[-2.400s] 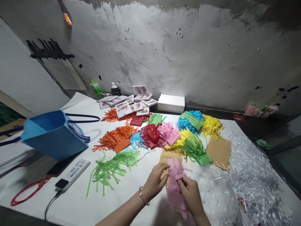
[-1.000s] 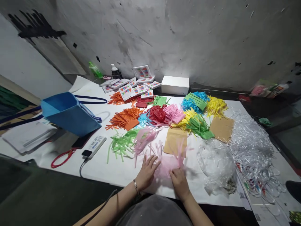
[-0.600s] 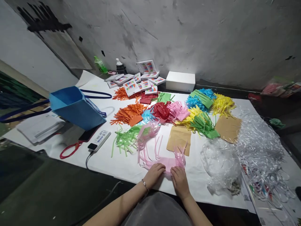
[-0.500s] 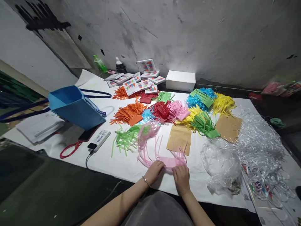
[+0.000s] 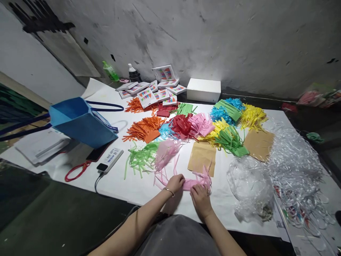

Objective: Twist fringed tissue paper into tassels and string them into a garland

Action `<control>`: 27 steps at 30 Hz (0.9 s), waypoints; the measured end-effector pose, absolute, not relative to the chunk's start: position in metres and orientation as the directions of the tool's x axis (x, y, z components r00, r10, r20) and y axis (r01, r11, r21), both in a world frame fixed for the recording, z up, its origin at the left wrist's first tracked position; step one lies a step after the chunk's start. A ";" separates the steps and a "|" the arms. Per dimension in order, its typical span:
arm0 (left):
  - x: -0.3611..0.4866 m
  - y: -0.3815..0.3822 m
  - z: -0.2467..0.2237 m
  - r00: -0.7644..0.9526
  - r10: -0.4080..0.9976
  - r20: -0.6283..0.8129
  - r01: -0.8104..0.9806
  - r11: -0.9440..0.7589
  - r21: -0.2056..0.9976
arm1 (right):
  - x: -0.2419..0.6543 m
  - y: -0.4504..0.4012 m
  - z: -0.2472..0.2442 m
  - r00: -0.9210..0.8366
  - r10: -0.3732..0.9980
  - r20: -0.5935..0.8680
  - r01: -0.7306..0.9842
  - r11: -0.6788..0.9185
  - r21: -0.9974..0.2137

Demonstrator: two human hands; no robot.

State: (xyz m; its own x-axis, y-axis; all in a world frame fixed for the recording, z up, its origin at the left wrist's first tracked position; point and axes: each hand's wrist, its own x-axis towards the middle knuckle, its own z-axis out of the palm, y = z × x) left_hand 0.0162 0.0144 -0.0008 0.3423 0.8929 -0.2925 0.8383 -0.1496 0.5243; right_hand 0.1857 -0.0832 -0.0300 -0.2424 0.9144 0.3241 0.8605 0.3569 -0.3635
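A strip of pink fringed tissue paper [image 5: 189, 184] lies near the table's front edge, its thin cut strands spreading out at both ends. My left hand [image 5: 175, 184], with a bracelet at the wrist, has its fingers closed on the left part of the strip. My right hand [image 5: 201, 200] grips the lower right edge, fingers bent over the paper. Just beyond are a bunch of pale pink fringe [image 5: 166, 153], loose light green strands [image 5: 141, 156] and a brown paper piece [image 5: 202, 158].
Coloured fringe bundles, such as orange [image 5: 145, 128] and red [image 5: 181, 126], cover the middle. Clear plastic wrap [image 5: 250, 188] and a pile of shiny clear strands [image 5: 295, 167] fill the right. A blue bag [image 5: 82, 121], power bank [image 5: 110, 160] and white box [image 5: 204, 90] stand around.
My left hand has moved slightly up along the pink tissue, and my right hand has shifted a little left. The strip's middle now lies flatter between them.
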 end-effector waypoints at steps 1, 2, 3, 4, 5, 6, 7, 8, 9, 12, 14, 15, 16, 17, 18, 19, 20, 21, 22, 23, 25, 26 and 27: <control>0.015 0.013 0.003 0.342 0.901 -0.267 0.836 -0.162 0.524 | 0.185 -0.083 -0.033 -0.222 0.921 0.321 0.866 0.338 -0.369; 0.013 0.011 0.007 0.340 0.910 -0.237 0.833 -0.175 0.525 | 0.185 -0.082 -0.034 -0.206 0.925 0.319 0.869 0.323 -0.374; 0.012 0.006 0.012 0.355 0.915 -0.193 0.825 -0.210 0.526 | 0.185 -0.081 -0.035 -0.194 0.929 0.316 0.871 0.312 -0.380; 0.011 0.001 0.015 0.400 0.907 -0.134 0.805 -0.277 0.524 | 0.186 -0.079 -0.035 -0.183 0.932 0.312 0.871 0.301 -0.388; 0.011 -0.005 0.017 0.467 0.882 -0.068 0.774 -0.370 0.514 | 0.185 -0.078 -0.033 -0.173 0.936 0.306 0.871 0.291 -0.395; 0.010 -0.011 0.017 0.543 0.840 -0.005 0.734 -0.472 0.489 | 0.185 -0.077 -0.031 -0.168 0.939 0.300 0.870 0.285 -0.403; 0.010 -0.017 0.014 0.612 0.789 0.043 0.694 -0.563 0.449 | 0.184 -0.077 -0.029 -0.167 0.941 0.295 0.868 0.283 -0.409; 0.010 -0.022 0.011 0.663 0.745 0.071 0.664 -0.630 0.403 | 0.184 -0.077 -0.027 -0.172 0.941 0.291 0.864 0.286 -0.415; 0.010 -0.026 0.006 0.688 0.721 0.078 0.655 -0.664 0.360 | 0.182 -0.078 -0.025 -0.180 0.941 0.285 0.862 0.291 -0.415; 0.008 -0.030 -0.011 0.680 0.731 0.051 0.686 -0.660 0.305 | 0.180 -0.080 -0.024 -0.201 0.943 0.265 0.872 0.295 -0.390; 0.004 -0.028 -0.016 0.668 0.743 0.047 0.698 -0.646 0.310 | 0.181 -0.080 -0.026 -0.183 0.949 0.257 0.889 0.272 -0.368; 0.001 -0.027 -0.016 0.653 0.755 0.048 0.708 -0.632 0.316 | 0.182 -0.080 -0.026 -0.165 0.952 0.256 0.897 0.253 -0.362; -0.002 -0.025 -0.014 0.629 0.776 0.051 0.725 -0.609 0.323 | 0.184 -0.080 -0.027 -0.145 0.956 0.256 0.903 0.233 -0.360; -0.004 -0.023 -0.012 0.596 0.801 0.054 0.746 -0.578 0.330 | 0.185 -0.080 -0.026 -0.124 0.960 0.252 0.910 0.211 -0.356; -0.006 -0.021 -0.009 0.559 0.827 0.059 0.768 -0.544 0.338 | 0.187 -0.079 -0.026 -0.102 0.963 0.248 0.917 0.188 -0.352; -0.007 -0.019 -0.006 0.521 0.851 0.062 0.790 -0.508 0.344 | 0.188 -0.077 -0.025 -0.081 0.967 0.242 0.924 0.164 -0.345; -0.008 -0.017 -0.002 0.488 0.871 0.062 0.808 -0.477 0.346 | 0.189 -0.075 -0.023 -0.060 0.970 0.235 0.931 0.140 -0.337; -0.007 -0.015 0.001 0.460 0.886 0.055 0.825 -0.449 0.343 | 0.189 -0.073 -0.022 -0.038 0.973 0.230 0.938 0.114 -0.327; -0.006 -0.012 0.003 0.435 0.899 0.042 0.844 -0.423 0.330 | 0.190 -0.069 -0.020 -0.017 0.974 0.225 0.945 0.089 -0.316; -0.003 -0.010 0.004 0.413 0.910 0.023 0.863 -0.399 0.310 | 0.190 -0.066 -0.019 0.006 0.975 0.221 0.950 0.063 -0.305; 0.002 -0.005 0.006 0.376 0.926 -0.012 0.895 -0.360 0.264 | 0.189 -0.058 -0.017 0.050 0.975 0.217 0.958 0.015 -0.286; 0.004 -0.002 0.005 0.366 0.930 -0.025 0.904 -0.349 0.247 | 0.189 -0.055 -0.016 0.068 0.974 0.218 0.960 -0.004 -0.280; 0.006 0.000 0.005 0.362 0.931 -0.032 0.908 -0.345 0.237 | 0.188 -0.053 -0.015 0.080 0.972 0.220 0.961 -0.016 -0.278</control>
